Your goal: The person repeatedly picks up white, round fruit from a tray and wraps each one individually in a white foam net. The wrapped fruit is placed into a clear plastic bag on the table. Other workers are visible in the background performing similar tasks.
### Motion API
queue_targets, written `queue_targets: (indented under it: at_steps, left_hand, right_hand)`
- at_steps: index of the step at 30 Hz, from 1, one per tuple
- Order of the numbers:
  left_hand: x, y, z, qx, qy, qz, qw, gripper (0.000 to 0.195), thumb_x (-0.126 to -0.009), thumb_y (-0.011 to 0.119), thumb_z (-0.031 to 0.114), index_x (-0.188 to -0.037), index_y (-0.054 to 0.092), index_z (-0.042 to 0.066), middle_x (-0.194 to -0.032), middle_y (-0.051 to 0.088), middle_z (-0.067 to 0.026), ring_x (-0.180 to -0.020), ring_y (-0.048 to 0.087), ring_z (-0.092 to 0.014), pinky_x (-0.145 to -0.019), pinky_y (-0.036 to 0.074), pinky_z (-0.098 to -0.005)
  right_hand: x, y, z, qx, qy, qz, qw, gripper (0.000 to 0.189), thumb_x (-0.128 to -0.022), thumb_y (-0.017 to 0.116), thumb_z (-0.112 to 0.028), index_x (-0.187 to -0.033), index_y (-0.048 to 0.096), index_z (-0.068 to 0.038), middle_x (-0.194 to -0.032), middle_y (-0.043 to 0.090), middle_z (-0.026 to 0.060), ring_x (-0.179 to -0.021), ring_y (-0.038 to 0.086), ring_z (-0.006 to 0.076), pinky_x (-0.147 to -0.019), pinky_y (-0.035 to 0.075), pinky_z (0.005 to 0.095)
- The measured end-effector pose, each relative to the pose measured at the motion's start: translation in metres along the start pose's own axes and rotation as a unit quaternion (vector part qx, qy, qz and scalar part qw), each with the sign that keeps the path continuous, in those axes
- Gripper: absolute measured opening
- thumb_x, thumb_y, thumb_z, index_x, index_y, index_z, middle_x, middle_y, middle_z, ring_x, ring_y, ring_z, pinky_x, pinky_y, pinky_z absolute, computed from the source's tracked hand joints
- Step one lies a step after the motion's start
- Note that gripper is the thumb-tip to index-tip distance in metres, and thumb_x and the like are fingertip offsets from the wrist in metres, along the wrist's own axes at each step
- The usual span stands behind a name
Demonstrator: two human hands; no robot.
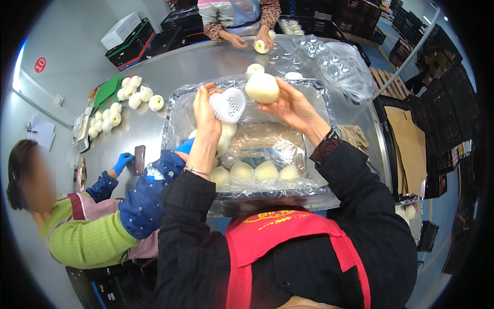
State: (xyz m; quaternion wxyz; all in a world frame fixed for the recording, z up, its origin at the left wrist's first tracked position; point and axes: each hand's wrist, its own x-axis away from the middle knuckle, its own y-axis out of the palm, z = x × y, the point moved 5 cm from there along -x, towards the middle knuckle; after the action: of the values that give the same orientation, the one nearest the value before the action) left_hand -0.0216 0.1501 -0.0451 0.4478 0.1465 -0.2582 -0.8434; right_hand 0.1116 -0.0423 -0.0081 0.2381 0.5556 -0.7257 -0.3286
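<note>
My right hand holds a bare, pale yellow round fruit by its side, above the far part of a crate. In my left hand is a white foam net sleeve, close to the fruit but apart from it; whether anything is inside the sleeve I cannot tell. Below both hands stands the crate, lined with clear plastic film. Several fruits in foam nets line its near side, and more are at its left, partly hidden by my left arm. Brown cardboard shows beneath film.
At left, a co-worker's blue-gloved hand reaches the crate; the other is beside a phone. Netted fruits lie on the metal table. Across, another person's hand holds fruit near clear plastic trays.
</note>
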Motion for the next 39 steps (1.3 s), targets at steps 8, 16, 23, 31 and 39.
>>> queue_targets:
  at_steps: [8,16,23,31,39]
  left_hand:
    - [0.005,0.013,0.004,-0.107,0.08,-0.021,0.991,0.044,-0.113,0.044,0.042,-0.118,0.064,0.004,-0.093,0.068,-0.0066,-0.086,0.064,-0.014,-0.078,0.054,-0.0305]
    - [0.045,0.046,0.04,-0.473,0.405,0.039,0.781,0.028,-0.105,0.058,0.027,-0.125,0.063,0.008,-0.116,0.057,-0.0149,-0.103,0.062,-0.036,-0.091,0.052,-0.0423]
    - [0.056,0.064,0.022,-0.416,0.315,-0.162,0.837,0.042,-0.098,0.063,0.013,-0.141,0.059,0.01,-0.122,0.056,-0.0136,-0.109,0.065,-0.033,-0.092,0.054,-0.0421]
    - [0.032,0.042,0.011,-0.353,0.271,-0.053,0.894,0.043,-0.091,0.064,-0.001,-0.132,0.058,0.006,-0.114,0.063,-0.0127,-0.099,0.065,-0.024,-0.086,0.054,-0.0345]
    - [0.013,0.031,-0.008,-0.05,0.072,-0.062,0.994,0.015,-0.1,0.058,0.002,-0.115,0.061,0.001,-0.094,0.069,-0.0028,-0.083,0.063,-0.009,-0.071,0.052,-0.0291]
  right_hand:
    - [0.01,0.01,0.029,0.027,0.12,-0.061,0.99,0.059,-0.108,0.052,-0.044,-0.149,0.046,-0.002,-0.135,0.063,0.0197,-0.107,0.07,0.0351,-0.087,0.061,0.0424]
    - [0.001,0.002,0.018,0.027,0.064,0.029,0.997,0.053,-0.106,0.056,-0.042,-0.141,0.056,-0.002,-0.126,0.068,0.0184,-0.101,0.07,0.0343,-0.08,0.061,0.0369]
    - [-0.002,-0.009,0.007,-0.05,-0.006,0.055,0.997,0.049,-0.106,0.06,-0.034,-0.139,0.055,0.001,-0.125,0.066,0.019,-0.097,0.069,0.0349,-0.074,0.063,0.0355]
    - [0.002,-0.011,0.021,0.032,0.029,0.042,0.998,0.05,-0.106,0.056,-0.038,-0.139,0.055,-0.001,-0.128,0.066,0.019,-0.102,0.069,0.0362,-0.084,0.059,0.0411]
    - [-0.003,-0.011,0.028,-0.013,0.055,0.044,0.997,0.05,-0.103,0.064,-0.032,-0.142,0.052,-0.002,-0.137,0.06,0.0179,-0.119,0.063,0.0359,-0.098,0.057,0.0433]
